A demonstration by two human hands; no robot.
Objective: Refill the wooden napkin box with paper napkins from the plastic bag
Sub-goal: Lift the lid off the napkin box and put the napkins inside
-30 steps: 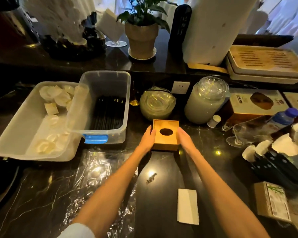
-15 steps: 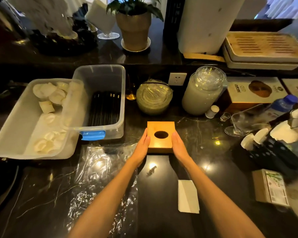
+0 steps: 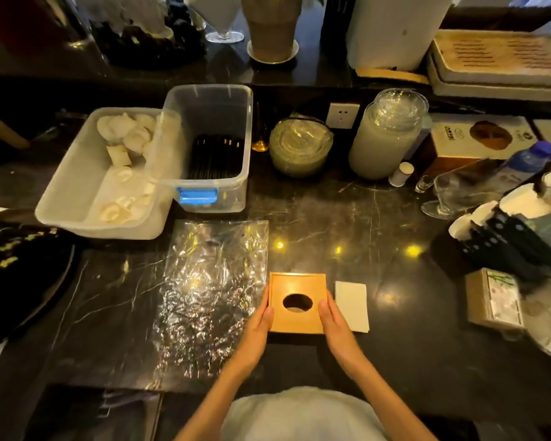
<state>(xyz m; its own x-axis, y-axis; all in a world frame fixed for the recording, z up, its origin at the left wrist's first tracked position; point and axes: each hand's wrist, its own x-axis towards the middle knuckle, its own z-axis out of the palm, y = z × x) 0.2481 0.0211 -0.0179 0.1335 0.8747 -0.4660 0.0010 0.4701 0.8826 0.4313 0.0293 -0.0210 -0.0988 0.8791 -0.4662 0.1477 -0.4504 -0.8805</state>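
Observation:
The wooden napkin box, square with an oval hole in its lid, sits on the dark marble counter close to me. My left hand presses its left side and my right hand presses its right side, so the box is held between both palms. A flat, crinkled clear plastic bag lies just left of the box and looks empty. A small stack of white paper napkins lies right beside the box, partly behind my right hand.
Two clear plastic bins stand at the back left. A glass bowl, a tall lidded jar, a stemmed glass and a water bottle line the back. A small carton and a black holder crowd the right.
Both hands have drawn the wooden box from the back of the counter toward me. It now sits beside the napkins and the plastic bag.

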